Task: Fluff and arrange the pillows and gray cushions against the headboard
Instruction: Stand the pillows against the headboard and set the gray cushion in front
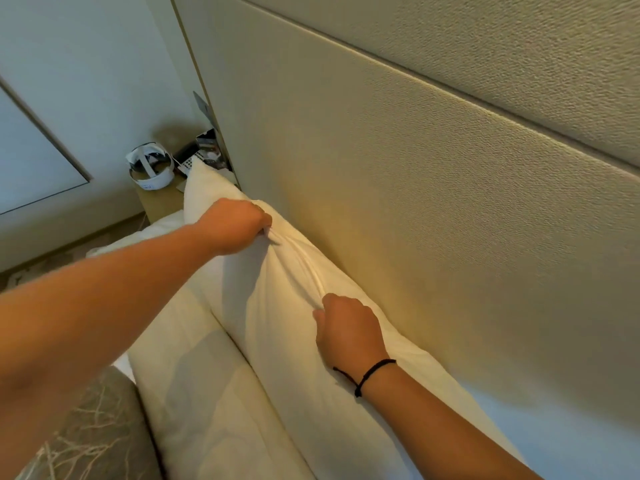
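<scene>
A white pillow (277, 306) stands on edge against the beige padded headboard (415, 168). My left hand (235, 226) grips its top edge toward the far end, fabric bunched under the fingers. My right hand (349, 327), with a black cord at the wrist, grips the same top edge nearer to me. A second white pillow (194, 393) lies flat in front of the first one. A gray cushion (93, 434) with a pale twig pattern shows at the bottom left corner.
A bedside table (162, 199) stands past the pillow's far end, holding a white headset (150, 166), a remote and small dark items. Patterned carpet (52, 261) and a pale wall lie to the left.
</scene>
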A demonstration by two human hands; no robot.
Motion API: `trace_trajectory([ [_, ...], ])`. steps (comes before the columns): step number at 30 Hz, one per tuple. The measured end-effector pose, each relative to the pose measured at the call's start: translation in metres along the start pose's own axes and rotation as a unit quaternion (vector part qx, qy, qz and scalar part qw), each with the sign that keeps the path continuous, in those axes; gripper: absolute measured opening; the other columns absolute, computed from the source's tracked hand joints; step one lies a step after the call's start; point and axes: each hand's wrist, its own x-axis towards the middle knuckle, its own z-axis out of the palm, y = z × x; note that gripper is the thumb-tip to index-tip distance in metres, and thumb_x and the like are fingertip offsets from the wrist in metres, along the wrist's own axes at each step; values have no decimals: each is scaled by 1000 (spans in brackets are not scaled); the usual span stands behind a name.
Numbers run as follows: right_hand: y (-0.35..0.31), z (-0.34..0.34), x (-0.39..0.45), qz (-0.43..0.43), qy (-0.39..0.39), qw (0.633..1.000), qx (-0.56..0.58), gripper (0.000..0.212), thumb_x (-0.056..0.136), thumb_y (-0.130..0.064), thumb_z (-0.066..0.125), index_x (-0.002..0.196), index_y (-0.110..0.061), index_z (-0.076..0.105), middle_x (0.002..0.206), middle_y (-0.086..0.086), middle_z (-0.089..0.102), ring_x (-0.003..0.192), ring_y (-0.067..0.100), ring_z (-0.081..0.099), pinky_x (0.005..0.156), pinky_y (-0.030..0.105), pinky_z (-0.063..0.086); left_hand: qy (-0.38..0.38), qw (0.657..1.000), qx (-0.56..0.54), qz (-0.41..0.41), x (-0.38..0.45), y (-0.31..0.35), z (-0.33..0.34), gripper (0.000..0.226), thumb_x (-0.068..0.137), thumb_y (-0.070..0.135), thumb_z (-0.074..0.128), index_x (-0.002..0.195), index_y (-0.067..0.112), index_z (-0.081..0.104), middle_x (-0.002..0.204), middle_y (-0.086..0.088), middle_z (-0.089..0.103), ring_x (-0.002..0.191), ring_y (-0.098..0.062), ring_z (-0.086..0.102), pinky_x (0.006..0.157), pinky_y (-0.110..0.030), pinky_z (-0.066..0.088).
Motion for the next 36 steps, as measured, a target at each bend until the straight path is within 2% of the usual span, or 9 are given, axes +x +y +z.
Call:
trace_trajectory([
  [5,-2,-21,28,41,70,994,76,40,97,-31,47,62,-21,32,61,-5,41,53,12,35,45,29,20,35,999,-9,-30,37,-5,-31,15,95,27,57,101,28,70,99,-3,68,89,-28,62,67,-31,45],
  [9,12,-24,34,81,20,994,64,35,98,-34,47,66,-19,42,69,-1,49,68,26,51,56,31,37,-15,995,-46,-89,41,27,-14,20,95,29,54,110,26,67,112,-8,64,105,-31,58,81,-37,45],
  [12,29,-24,9,68,-10,998,9,35,94,-54,44,94,-21,56,87,-1,60,79,26,55,61,33,39,-33,999,-24,4,24,61,8,32,95,33,46,123,27,60,121,-3,63,115,-24,54,96,-40,41],
  [16,59,-43,-41,60,-48,993,-85,64,83,-78,35,121,-29,48,102,-2,65,84,23,58,63,34,40,-56,991,-44,109,13,89,5,39,92,33,41,129,31,53,125,3,63,119,-21,49,100,-43,28],
  [22,80,-82,-94,96,-38,994,-46,27,102,-37,26,105,-28,52,85,-1,64,78,25,59,65,35,49,-193,956,-186,121,7,144,-35,39,90,65,41,115,41,60,110,10,59,108,-15,45,100,-42,29],
  [25,81,-82,-106,104,-70,990,-69,30,101,-32,37,130,-25,43,101,4,67,88,26,61,73,37,52,-217,943,-202,153,1,165,-52,32,92,46,57,114,27,70,117,6,63,103,-16,54,87,-32,43],
  [28,81,-80,-113,107,-57,993,-6,53,92,-34,57,138,-31,31,100,1,66,89,23,60,70,33,49,-166,947,-225,160,-7,172,-66,24,92,19,58,111,14,72,109,-2,69,94,-19,61,79,-29,50],
  [31,80,-85,-117,98,-15,985,139,72,79,-27,73,136,-44,32,95,-8,60,87,13,59,67,25,48,-71,942,-308,110,-15,166,-83,14,91,17,65,100,14,74,96,-2,70,84,-18,61,77,-32,55],
  [36,73,-96,-116,108,78,970,205,55,84,-32,69,130,-40,40,77,-7,60,67,6,58,56,23,43,23,929,-358,95,-25,164,-93,9,88,5,67,91,13,73,91,-2,69,86,-20,63,80,-34,55],
])
